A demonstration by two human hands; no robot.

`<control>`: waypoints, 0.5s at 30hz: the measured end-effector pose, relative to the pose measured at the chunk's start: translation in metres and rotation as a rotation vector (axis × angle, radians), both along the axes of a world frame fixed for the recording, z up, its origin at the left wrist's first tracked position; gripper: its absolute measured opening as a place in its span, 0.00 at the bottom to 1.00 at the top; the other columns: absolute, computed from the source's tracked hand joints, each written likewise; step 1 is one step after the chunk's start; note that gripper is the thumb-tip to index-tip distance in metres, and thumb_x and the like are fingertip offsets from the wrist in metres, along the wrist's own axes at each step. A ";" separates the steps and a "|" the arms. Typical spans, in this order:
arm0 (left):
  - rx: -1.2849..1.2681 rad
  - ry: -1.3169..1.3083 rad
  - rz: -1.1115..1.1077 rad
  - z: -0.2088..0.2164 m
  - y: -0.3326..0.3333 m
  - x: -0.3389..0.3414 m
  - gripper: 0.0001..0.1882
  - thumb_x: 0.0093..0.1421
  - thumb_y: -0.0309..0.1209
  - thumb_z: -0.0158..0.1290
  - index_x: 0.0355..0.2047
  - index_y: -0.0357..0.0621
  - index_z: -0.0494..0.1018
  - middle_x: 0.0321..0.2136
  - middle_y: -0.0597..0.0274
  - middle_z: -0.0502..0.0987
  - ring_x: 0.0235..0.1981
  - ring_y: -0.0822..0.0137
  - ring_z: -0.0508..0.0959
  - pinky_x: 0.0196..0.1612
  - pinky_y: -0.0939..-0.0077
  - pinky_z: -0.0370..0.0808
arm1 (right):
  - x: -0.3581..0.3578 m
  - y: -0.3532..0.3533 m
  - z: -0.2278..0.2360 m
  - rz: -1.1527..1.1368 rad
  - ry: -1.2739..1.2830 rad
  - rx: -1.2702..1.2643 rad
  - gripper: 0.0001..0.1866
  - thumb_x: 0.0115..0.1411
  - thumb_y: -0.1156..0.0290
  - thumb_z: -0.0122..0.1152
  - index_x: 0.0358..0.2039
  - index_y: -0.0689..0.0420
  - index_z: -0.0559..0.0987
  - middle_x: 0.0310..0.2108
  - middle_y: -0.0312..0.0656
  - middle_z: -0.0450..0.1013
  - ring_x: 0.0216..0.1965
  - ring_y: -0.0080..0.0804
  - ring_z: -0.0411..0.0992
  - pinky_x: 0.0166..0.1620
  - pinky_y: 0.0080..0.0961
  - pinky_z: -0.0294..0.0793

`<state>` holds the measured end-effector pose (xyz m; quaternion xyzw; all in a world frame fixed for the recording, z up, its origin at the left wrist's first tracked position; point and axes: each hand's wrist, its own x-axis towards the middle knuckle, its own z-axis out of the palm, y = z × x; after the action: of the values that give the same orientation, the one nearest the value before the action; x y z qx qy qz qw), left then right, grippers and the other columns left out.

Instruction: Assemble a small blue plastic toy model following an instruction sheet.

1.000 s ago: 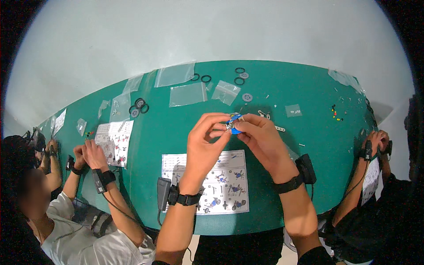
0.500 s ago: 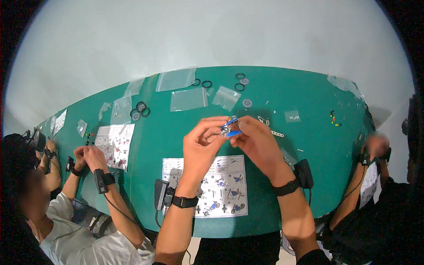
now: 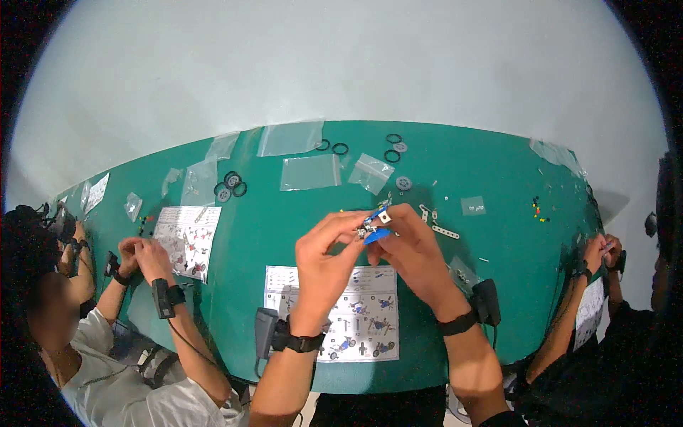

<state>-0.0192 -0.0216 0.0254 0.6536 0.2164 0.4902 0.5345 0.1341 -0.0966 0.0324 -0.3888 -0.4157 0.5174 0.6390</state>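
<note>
Between my two hands is a small toy model part (image 3: 377,235) with blue panels and silvery metal pieces. My left hand (image 3: 329,249) pinches it from the left, thumb and fingers closed on it. On the other side, my right hand (image 3: 413,245) grips the same part with thumb and bent fingers. My fingers hide some of it. Under my wrists lies a printed instruction sheet (image 3: 370,320) with small pictures. Just right of my right hand are pale perforated strips (image 3: 445,232) on the green table (image 3: 245,313).
Black rings (image 3: 340,149), a grey wheel (image 3: 403,183) and clear plastic bags (image 3: 311,173) lie toward the far edge. A small bag (image 3: 472,206) and coloured bits (image 3: 538,209) are on the right. Other people work at left, their hands (image 3: 146,257) over another sheet, and at right.
The blue part has turned in my hands, and a pale square piece now shows on it. The view has shifted slightly. At right, the other person's hands have come into clearer sight.
</note>
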 end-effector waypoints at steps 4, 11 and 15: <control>0.243 0.135 0.226 0.006 -0.006 0.000 0.18 0.55 0.13 0.60 0.46 0.38 0.83 0.43 0.54 0.84 0.40 0.67 0.83 0.40 0.76 0.79 | -0.017 0.003 -0.006 -0.066 -0.024 0.010 0.13 0.70 0.77 0.56 0.54 0.56 0.70 0.46 0.39 0.75 0.41 0.26 0.75 0.42 0.26 0.76; 0.326 0.235 0.266 0.010 -0.007 -0.001 0.21 0.53 0.12 0.60 0.48 0.40 0.83 0.40 0.54 0.84 0.36 0.66 0.84 0.38 0.77 0.79 | -0.019 0.007 -0.021 -0.119 0.017 0.065 0.13 0.70 0.76 0.59 0.52 0.59 0.70 0.46 0.41 0.75 0.40 0.27 0.77 0.44 0.27 0.82; 0.351 0.230 0.283 0.008 -0.003 -0.002 0.22 0.53 0.11 0.59 0.48 0.40 0.82 0.39 0.55 0.84 0.36 0.64 0.84 0.37 0.75 0.79 | -0.019 0.008 -0.021 -0.107 0.066 0.050 0.13 0.69 0.77 0.60 0.52 0.60 0.71 0.46 0.41 0.75 0.40 0.28 0.78 0.44 0.28 0.83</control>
<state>-0.0216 -0.0246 0.0333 0.7510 0.2767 0.5126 0.3109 0.1147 -0.0883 0.0117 -0.3773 -0.3857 0.4845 0.6885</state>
